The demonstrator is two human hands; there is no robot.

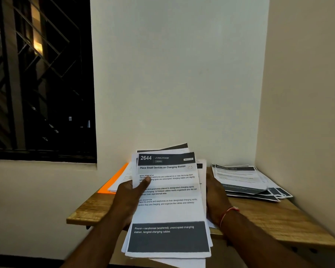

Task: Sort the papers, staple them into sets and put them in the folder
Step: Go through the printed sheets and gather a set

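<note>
A wooden counter [89, 209] sits in a corner of pale walls [172, 74], beside a dark barred window [41, 74]. Above it both hands hold a stack of papers [168, 209]. The left hand [130, 196] grips its left edge, thumb on the top sheet. The right hand [215, 198] clasps the right edge, fingers hidden behind. An orange folder [114, 180] lies at the counter's left, mostly covered by sheets. A fanned pile [246, 180] lies to the right, its print too blurred to read. The stack's bottom edge is cut off.

Top sheet [168, 211] wording
Header "2644 LIVING ROOM"; title "Place Small Devices on Charging Station"; handwritten mark, possibly "CS"; footer starts "Phone + earphones (scattered)".
</note>
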